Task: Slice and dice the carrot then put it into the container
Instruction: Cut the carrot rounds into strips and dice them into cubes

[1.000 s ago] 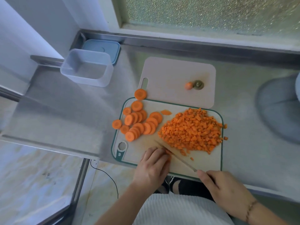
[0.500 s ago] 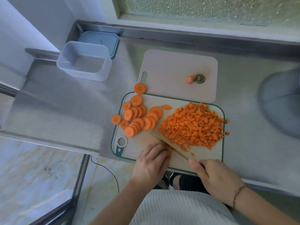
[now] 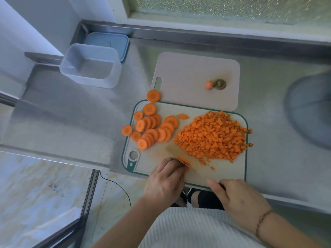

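Dicing step, head view. Our left hand [image 3: 165,179] curls its fingers over a small stack of carrot pieces [image 3: 183,161] near the front edge of the green-rimmed cutting board [image 3: 245,167], while our right hand [image 3: 240,197] wraps its grip around the knife [image 3: 192,170] handle, the blurred blade angling toward the left fingertips. A heap of diced carrot [image 3: 213,136] lies on the board's right half; carrot rounds [image 3: 154,128] wait on its left, some spilling onto the tabletop [image 3: 71,122]. The empty container [image 3: 90,67] stands near the tabletop's back left corner. To dice well, we judge, we should keep fingertips tucked behind the knuckles, cut evenly, and sweep finished cubes rightward into the heap.
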A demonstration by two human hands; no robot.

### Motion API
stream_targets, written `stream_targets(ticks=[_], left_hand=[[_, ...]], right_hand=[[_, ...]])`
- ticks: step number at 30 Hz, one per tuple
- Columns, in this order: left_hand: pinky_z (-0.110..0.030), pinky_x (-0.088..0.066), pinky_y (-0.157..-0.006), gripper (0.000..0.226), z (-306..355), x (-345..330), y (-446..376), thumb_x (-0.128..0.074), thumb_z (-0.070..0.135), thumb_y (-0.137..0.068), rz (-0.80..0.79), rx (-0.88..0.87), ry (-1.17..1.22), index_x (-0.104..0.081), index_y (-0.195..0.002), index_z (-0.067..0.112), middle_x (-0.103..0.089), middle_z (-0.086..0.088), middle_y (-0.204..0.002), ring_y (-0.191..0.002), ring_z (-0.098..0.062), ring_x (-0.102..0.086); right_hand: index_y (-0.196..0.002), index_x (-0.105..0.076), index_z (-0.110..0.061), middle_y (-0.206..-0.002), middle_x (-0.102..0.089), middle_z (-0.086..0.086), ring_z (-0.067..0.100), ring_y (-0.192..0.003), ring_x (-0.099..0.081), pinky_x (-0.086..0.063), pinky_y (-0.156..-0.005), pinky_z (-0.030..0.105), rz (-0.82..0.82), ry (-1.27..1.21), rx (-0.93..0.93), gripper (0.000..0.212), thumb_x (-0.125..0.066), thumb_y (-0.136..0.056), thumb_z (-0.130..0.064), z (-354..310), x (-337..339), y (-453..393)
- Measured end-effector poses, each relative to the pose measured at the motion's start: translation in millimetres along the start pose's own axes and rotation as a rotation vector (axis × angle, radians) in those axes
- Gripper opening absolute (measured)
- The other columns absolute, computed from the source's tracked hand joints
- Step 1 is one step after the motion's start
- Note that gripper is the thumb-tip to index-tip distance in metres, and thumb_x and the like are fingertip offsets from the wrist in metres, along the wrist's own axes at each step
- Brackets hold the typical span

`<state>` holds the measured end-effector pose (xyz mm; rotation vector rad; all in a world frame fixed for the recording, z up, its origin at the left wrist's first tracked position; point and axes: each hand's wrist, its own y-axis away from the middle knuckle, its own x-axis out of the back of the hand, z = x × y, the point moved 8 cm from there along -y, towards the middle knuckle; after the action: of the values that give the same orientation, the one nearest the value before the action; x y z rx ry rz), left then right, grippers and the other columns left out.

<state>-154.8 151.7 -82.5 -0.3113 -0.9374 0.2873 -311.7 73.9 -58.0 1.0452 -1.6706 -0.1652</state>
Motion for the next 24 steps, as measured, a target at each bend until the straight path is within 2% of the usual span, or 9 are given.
stream_targets(ticks=[3,6,11,13,17,21,24], left_hand=[[-0.038,-0.056,-0.084,0.010,-2.9,1.8,4.7,-0.067,0.010,-0.095,0.012,-0.024,-0.036,-0.076,-0.093,0.005,-0.070,-0.005,-0.099,-0.094,-0.028,-0.065],[-0.036,-0.056,-0.083,0.012,-3.2,0.2,5.6,-0.067,0.011,-0.095,0.036,-0.010,-0.016,-0.078,-0.094,0.006,-0.072,-0.003,-0.099,-0.095,-0.025,-0.065],[-0.030,-0.057,-0.084,0.012,-1.2,2.4,3.2,-0.067,0.012,-0.095,0.020,-0.021,-0.007,-0.078,-0.095,0.007,-0.072,-0.001,-0.102,-0.099,-0.022,-0.065],[-0.031,-0.057,-0.085,0.009,-2.8,3.6,5.7,-0.071,0.011,-0.093,0.012,-0.037,-0.010,-0.078,-0.095,0.006,-0.072,-0.001,-0.103,-0.100,-0.023,-0.066],[-0.031,-0.057,-0.082,0.005,-6.9,5.8,10.2,-0.075,0.008,-0.089,0.035,-0.021,-0.008,-0.077,-0.091,0.004,-0.072,-0.004,-0.098,-0.095,-0.022,-0.067],[-0.028,-0.056,-0.084,0.005,-5.9,5.6,10.3,-0.076,0.007,-0.088,0.039,-0.010,0.004,-0.078,-0.092,0.005,-0.074,-0.002,-0.099,-0.094,-0.020,-0.066],[-0.026,-0.057,-0.083,0.006,-6.0,6.6,10.0,-0.074,0.009,-0.090,0.042,0.009,0.007,-0.079,-0.092,0.006,-0.074,0.000,-0.098,-0.094,-0.019,-0.066]], right_hand=[[-0.058,-0.048,-0.019,-0.056,-0.056,0.003,0.015,-0.056,-0.055,-0.040,-0.054,0.027,-0.022,-0.031,-0.012,0.082,0.004,-0.077,-0.080,14.1,-2.4,9.5],[-0.060,-0.049,-0.021,-0.058,-0.056,0.003,0.015,-0.058,-0.056,-0.040,-0.054,0.026,-0.065,-0.018,-0.035,0.077,0.001,-0.074,-0.077,9.6,-6.2,9.3],[-0.058,-0.046,-0.024,-0.054,-0.049,-0.005,0.007,-0.050,-0.047,-0.031,-0.046,0.021,-0.053,0.028,0.012,0.066,-0.007,-0.084,-0.071,-15.1,-3.3,-5.9],[-0.056,-0.046,-0.023,-0.052,-0.049,-0.003,0.010,-0.051,-0.049,-0.033,-0.048,0.024,-0.035,-0.018,0.024,0.068,-0.009,-0.083,-0.074,-9.8,-2.5,-0.8],[-0.059,-0.051,-0.020,-0.060,-0.059,0.000,0.013,-0.059,-0.056,-0.044,-0.059,0.029,-0.041,-0.080,0.008,0.082,0.001,-0.076,-0.081,13.6,-9.6,11.5],[-0.055,-0.050,-0.025,-0.056,-0.056,-0.003,0.011,-0.056,-0.053,-0.038,-0.053,0.026,-0.060,-0.080,-0.014,0.074,-0.004,-0.079,-0.078,3.4,-14.4,6.1],[-0.059,-0.049,-0.022,-0.057,-0.053,-0.002,0.011,-0.054,-0.051,-0.039,-0.053,0.029,-0.047,-0.028,0.013,0.072,-0.007,-0.082,-0.075,-11.4,-13.7,-3.0]])
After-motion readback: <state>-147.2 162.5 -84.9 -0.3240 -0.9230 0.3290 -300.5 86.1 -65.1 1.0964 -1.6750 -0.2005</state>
